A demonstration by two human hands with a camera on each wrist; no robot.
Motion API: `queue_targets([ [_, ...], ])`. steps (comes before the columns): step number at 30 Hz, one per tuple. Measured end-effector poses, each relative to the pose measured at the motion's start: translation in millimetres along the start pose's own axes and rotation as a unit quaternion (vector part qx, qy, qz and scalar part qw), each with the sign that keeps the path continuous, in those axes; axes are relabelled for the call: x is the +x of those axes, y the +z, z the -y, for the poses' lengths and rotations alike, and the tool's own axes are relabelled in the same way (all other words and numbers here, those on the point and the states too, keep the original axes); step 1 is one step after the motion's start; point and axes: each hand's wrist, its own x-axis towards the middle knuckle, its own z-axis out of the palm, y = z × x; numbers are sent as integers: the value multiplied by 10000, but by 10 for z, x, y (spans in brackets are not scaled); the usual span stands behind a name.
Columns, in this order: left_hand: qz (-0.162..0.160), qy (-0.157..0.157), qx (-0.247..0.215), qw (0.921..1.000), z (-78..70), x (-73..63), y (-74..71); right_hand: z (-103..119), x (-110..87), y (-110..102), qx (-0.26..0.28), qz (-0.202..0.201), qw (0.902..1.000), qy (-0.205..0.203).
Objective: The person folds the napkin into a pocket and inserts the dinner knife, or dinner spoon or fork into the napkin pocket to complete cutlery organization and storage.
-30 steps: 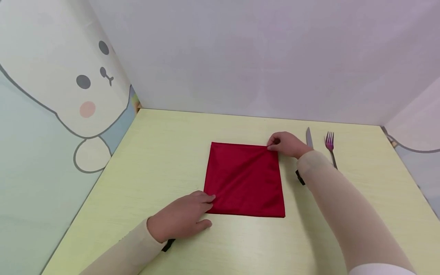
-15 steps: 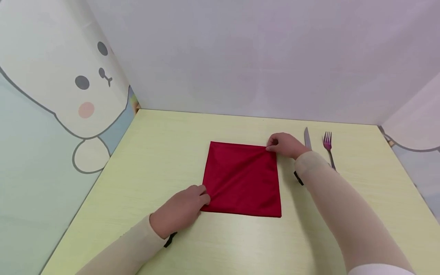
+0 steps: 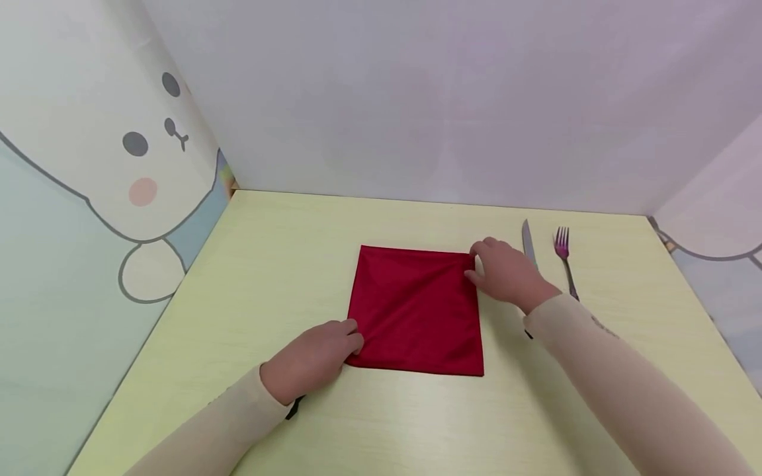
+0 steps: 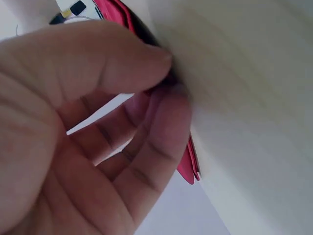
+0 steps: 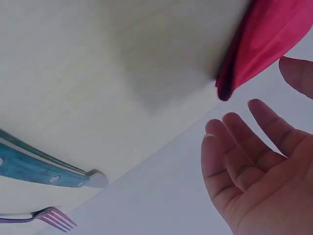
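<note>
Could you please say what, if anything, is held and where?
The left hand pinches the red cloth by its near-left corner; the right hand holds nothing.

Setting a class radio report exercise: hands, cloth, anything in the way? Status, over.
Left hand pinches near-left corner of red cloth. Right hand at far-right corner, not gripping. Mostly flat, some creases. Knife, fork to its right, off it.

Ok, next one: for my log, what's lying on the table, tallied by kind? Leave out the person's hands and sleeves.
Red cloth: 1
Knife: 1
Fork: 1
Total: 3
</note>
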Motion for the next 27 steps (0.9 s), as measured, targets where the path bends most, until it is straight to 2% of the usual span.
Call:
queue_targets([
  [3,-84,0,146,9999,1,-1,11,125,-218,77,-208,-35,9990,-387],
  [7,-115,30,331,9994,-4,2,22,265,-539,246,-360,172,9956,-850],
  [11,-123,47,505,9986,1,19,20,342,-816,408,-347,380,9900,-1316],
  [13,-81,-32,426,9991,11,31,7,372,-905,461,-294,411,9880,-1459],
  [16,67,-245,35,9997,38,45,-18,415,-981,512,-218,372,9866,-1576],
  [19,274,-616,-673,9955,81,58,-31,466,-1032,527,-143,319,9852,-1678],
  [23,456,-1004,-1608,9808,182,94,-21,524,-1094,528,-177,220,9863,-1625],
  [27,622,-1139,-2311,9642,311,124,-18,576,-1125,510,-201,184,9881,-1513],
])
